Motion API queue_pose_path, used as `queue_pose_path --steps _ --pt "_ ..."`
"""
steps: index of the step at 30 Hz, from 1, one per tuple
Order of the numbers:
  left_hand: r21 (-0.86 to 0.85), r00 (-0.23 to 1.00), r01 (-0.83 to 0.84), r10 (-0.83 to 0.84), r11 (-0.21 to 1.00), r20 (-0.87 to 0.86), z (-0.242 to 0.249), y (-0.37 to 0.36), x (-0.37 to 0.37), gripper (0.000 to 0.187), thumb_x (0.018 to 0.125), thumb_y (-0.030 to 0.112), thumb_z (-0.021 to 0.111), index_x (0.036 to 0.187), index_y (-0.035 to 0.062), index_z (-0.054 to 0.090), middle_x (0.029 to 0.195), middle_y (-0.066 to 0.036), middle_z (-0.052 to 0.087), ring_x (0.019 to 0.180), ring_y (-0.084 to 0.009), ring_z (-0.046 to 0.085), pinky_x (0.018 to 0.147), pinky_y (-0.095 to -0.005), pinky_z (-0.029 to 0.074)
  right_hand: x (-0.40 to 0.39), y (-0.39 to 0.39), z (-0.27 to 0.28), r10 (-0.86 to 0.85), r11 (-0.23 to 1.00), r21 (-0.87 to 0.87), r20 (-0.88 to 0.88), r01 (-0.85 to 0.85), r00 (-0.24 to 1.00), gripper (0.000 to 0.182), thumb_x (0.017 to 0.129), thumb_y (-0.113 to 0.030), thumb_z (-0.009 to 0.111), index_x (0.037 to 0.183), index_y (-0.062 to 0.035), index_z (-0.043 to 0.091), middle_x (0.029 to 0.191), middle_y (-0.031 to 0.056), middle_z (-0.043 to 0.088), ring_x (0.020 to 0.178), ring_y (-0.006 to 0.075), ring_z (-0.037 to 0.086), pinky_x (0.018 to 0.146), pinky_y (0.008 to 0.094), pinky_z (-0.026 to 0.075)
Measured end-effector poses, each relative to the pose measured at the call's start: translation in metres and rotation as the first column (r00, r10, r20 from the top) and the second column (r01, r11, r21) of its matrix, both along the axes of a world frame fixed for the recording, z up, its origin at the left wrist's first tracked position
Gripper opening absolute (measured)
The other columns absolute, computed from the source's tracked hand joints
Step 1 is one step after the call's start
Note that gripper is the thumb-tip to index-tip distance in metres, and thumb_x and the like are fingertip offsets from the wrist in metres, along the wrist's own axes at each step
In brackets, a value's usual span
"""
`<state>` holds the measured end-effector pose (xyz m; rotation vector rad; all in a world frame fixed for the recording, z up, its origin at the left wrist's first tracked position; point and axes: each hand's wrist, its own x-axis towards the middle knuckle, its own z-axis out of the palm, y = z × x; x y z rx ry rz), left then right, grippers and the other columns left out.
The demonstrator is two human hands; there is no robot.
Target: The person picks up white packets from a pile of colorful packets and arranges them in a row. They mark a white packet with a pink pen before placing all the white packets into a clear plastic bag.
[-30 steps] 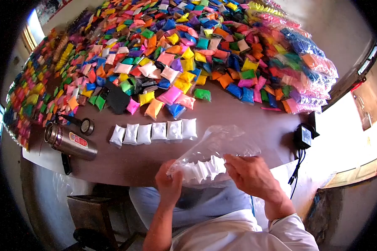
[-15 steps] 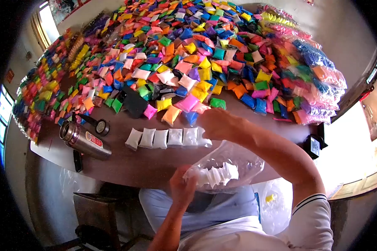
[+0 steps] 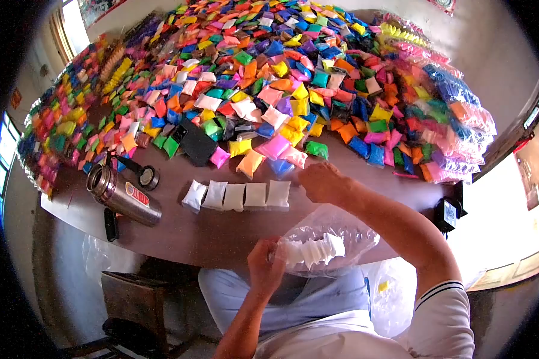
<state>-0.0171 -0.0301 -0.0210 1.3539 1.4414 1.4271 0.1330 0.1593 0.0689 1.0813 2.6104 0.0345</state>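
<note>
My left hand (image 3: 265, 263) is closed around the gathered edge of a clear plastic bag (image 3: 362, 239) above my lap. Inside the bag, a stack of white packets (image 3: 314, 250) lies packed side by side. Just past the right end of a row of several white packets (image 3: 233, 196), my right hand (image 3: 320, 182) is held over the table with its fingers curled together. A white packet from the row's end appears to be in its grip, mostly hidden by the hand.
A huge heap of coloured packets (image 3: 239, 60) covers the far side of the table (image 3: 179, 239). At left stand a steel flask (image 3: 126, 197) and its black lid (image 3: 148, 176). A black phone-like object (image 3: 194, 143) lies against the heap. A black device (image 3: 448, 212) sits at the right edge.
The rightmost white packet has left the row. My right hand has shifted slightly right, away from the row. My left hand still holds the bag in nearly the same spot.
</note>
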Motion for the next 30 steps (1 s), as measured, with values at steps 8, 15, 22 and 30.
queue_pose_path --steps 8,15,22,30 --pt "0.013 0.999 -0.018 0.018 1.0 -0.031 0.005 0.0 0.001 0.019 0.085 0.018 0.064 0.085 -0.0012 0.062 0.085 -0.011 0.065 0.074 -0.0158 0.06 0.068 -0.0299 0.049 -0.03 -0.003 -0.015 0.139 0.975 0.215 -0.379 -0.059 0.915 0.023 0.078 -0.01 0.056 0.096 0.0018 0.064 0.083 0.0146 0.066 0.08 0.0296 0.067 0.064 0.0423 0.055" --pt "0.008 0.999 -0.021 0.021 1.0 0.047 0.009 -0.001 0.002 0.019 0.085 0.017 0.064 0.092 -0.0008 0.064 0.084 -0.009 0.065 0.074 -0.0143 0.061 0.067 -0.0281 0.049 -0.052 -0.014 -0.032 0.122 0.992 0.062 -0.193 -0.112 0.974 0.029 0.07 -0.028 0.071 0.084 -0.0028 0.069 0.086 0.0138 0.067 0.081 0.0277 0.067 0.068 0.0444 0.054" --pt "0.03 0.999 -0.002 0.004 1.0 -0.052 0.0 0.0 0.0 0.026 0.089 0.023 0.06 0.094 -0.0018 0.063 0.084 -0.011 0.064 0.077 -0.0191 0.061 0.068 -0.0324 0.049 -0.034 -0.009 0.019 0.007 1.0 0.007 -0.201 -0.006 0.98 0.041 0.065 -0.029 0.07 0.094 -0.0011 0.066 0.088 0.0152 0.068 0.083 0.03 0.067 0.073 0.0445 0.053" --pt "0.065 1.0 -0.031 0.031 0.997 -0.001 -0.003 0.003 0.004 0.015 0.085 0.013 0.062 0.094 0.0016 0.063 0.079 -0.006 0.06 0.071 -0.0122 0.055 0.064 -0.026 0.045 0.056 -0.112 0.11 -0.28 0.948 -0.316 -0.865 -0.02 0.417 0.052 0.072 -0.022 0.066 0.116 -0.0006 0.051 0.09 0.0176 0.062 0.083 0.0318 0.062 0.075 0.0387 0.048"
